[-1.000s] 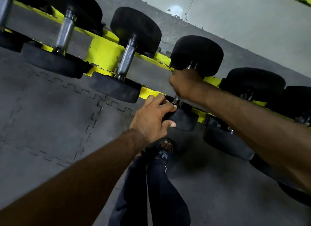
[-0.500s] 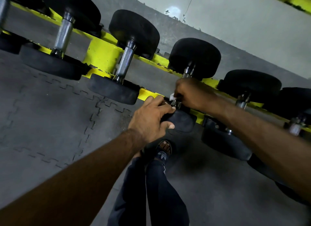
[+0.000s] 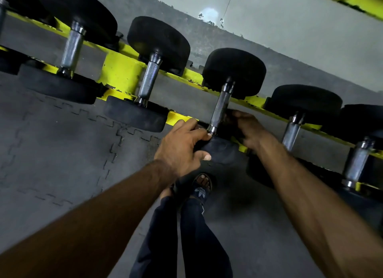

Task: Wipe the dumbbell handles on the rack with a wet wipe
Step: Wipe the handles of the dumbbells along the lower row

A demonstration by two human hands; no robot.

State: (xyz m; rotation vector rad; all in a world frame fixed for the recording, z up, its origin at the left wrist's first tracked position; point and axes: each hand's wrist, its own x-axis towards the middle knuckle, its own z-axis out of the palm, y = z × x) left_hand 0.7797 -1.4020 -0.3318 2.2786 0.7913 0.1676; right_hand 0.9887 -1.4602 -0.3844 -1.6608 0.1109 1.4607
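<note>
Head view: mid-rack, one handle in hand, wipe out of sight

The work sits at the middle dumbbell handle on the yellow rack. The left hand grasps that dumbbell's near head, fingers curled over its top and thumb pressed against its near face, which looks like steadying. The right hand lies just to the right of the handle, beside it rather than round it. Its fingers bend toward the bar in deep shadow, and I cannot tell whether they are clenched on anything. The wet wipe is not visible. By my guess it is bunched inside that right hand, but nothing shows it.

As for progress, no handle shows a wet sheen or any other mark, so it is not possible to say which ones are finished. My judgement is that the task is partway through. This bar is the one being attended to, with unoccupied handles on both sides of it.

Count: six handles on this tier.
- A sliver of one at the far left edge.
- Two full ones left of the hands.
- The one between the hands.
- Two to its right.

Two hands are in view — and one sandalled foot on the grey floor mat below them.
</note>
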